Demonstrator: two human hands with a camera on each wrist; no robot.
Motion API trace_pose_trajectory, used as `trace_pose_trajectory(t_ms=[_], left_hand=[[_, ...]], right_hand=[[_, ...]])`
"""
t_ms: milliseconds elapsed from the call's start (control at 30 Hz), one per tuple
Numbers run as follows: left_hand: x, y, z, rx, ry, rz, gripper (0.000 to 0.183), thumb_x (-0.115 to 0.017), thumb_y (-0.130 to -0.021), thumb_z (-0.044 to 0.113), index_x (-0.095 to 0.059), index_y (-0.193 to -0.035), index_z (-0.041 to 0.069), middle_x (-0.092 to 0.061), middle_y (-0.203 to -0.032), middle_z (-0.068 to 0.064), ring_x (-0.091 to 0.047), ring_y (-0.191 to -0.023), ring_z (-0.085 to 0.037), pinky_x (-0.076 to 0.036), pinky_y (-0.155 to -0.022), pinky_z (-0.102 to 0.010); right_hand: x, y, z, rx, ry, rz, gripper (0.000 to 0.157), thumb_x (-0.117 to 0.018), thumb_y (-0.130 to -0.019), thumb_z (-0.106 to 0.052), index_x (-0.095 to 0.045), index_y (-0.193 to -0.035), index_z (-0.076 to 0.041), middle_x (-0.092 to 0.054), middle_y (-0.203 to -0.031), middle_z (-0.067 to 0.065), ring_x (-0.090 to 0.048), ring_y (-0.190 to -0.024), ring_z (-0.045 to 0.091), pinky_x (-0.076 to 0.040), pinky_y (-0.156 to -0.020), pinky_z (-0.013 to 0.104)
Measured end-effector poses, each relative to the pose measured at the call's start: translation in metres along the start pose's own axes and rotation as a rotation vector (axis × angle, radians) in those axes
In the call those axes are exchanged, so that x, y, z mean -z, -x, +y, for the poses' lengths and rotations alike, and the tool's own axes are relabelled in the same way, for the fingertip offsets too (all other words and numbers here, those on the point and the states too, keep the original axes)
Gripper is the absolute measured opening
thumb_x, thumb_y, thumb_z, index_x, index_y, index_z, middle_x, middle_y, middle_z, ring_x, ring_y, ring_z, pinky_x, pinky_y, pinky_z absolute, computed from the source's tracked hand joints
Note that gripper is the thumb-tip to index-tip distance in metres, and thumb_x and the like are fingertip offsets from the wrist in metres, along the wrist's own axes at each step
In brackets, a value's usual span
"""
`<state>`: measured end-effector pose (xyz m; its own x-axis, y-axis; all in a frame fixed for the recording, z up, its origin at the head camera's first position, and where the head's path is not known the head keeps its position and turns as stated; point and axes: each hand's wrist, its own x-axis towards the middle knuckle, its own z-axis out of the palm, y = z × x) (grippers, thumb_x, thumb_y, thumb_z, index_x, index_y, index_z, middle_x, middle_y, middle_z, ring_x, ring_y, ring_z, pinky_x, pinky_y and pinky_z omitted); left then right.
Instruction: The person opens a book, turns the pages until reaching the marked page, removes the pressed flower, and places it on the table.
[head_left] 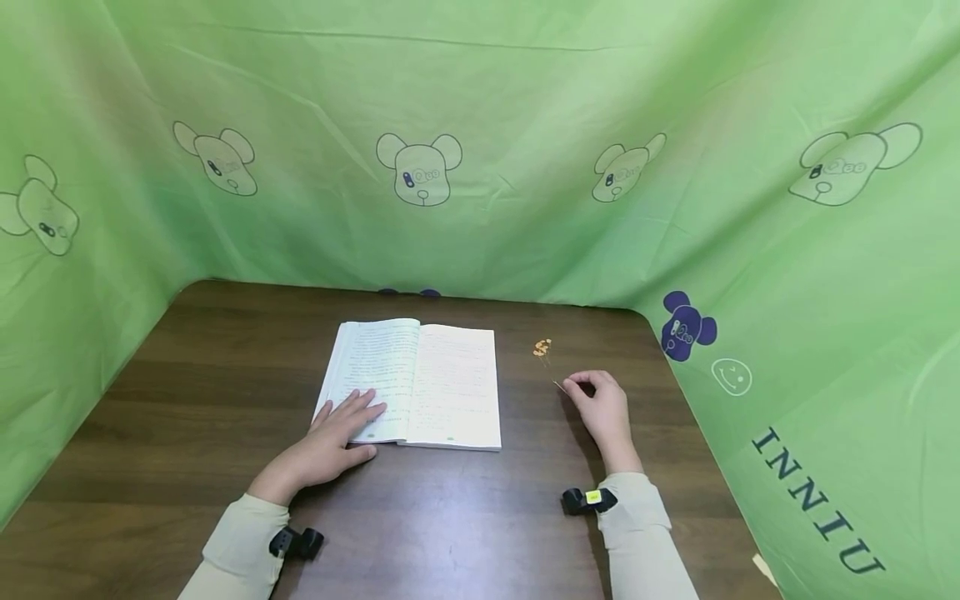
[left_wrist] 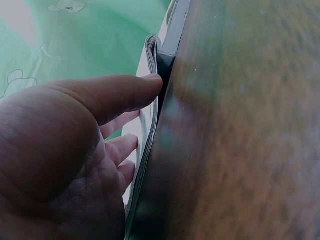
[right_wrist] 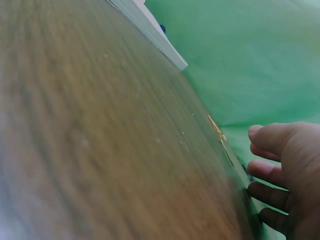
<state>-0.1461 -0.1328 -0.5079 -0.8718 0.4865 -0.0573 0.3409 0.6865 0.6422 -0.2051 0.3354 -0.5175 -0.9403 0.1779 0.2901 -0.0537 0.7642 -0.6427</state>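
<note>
An open book (head_left: pixel 457 383) with printed pages lies on the table. My left hand (head_left: pixel 330 442) rests on the lower part of its left page, fingers spread. In the left wrist view, the thumb (left_wrist: pixel 125 95) is at the book's lower edge and the other fingers lie over the page. To the right of the book is a small orange-gold sprig (head_left: pixel 542 348) with thin stems. My right hand (head_left: pixel 603 412) has thumb and forefinger together at the lower end of a stem, pinching it. In the right wrist view the sprig (right_wrist: pixel 219 131) lies low along the table, beyond the fingertips.
The dark wooden table (head_left: pixel 465 517) runs back to a green curtain (head_left: pixel 510 233) with bear-head prints, which hangs along its back and both sides. A pale scrap (head_left: pixel 765 570) sits at the right table edge. Each wrist carries a small black camera.
</note>
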Motion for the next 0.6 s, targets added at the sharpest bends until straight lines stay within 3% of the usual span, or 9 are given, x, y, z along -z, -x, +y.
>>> trace_pose_trajectory(t_ms=[233, 600], left_hand=[[0.000, 0.000, 0.000, 0.004, 0.001, 0.000, 0.065, -0.068, -0.099, 0.027, -0.043, -0.158, 0.016, -0.023, -0.170, -0.011, -0.011, -0.158, -0.038, 0.000, -0.122, -0.065], [0.002, 0.000, 0.003, 0.013, 0.004, 0.007, 0.064, -0.069, -0.098, 0.024, -0.044, -0.157, 0.016, -0.025, -0.170, -0.011, -0.013, -0.158, -0.038, -0.001, -0.122, -0.066]], right_hand=[[0.005, -0.001, -0.008, 0.008, -0.017, -0.026, 0.021, -0.074, -0.095, -0.024, -0.075, -0.106, -0.005, -0.069, -0.114, 0.014, -0.064, -0.115, 0.033, -0.045, -0.104, 0.048], [0.012, 0.008, -0.043, 0.174, -0.014, -0.125, 0.024, -0.073, -0.096, -0.024, -0.074, -0.114, -0.007, -0.069, -0.123, 0.012, -0.062, -0.122, 0.032, -0.044, -0.106, 0.051]])
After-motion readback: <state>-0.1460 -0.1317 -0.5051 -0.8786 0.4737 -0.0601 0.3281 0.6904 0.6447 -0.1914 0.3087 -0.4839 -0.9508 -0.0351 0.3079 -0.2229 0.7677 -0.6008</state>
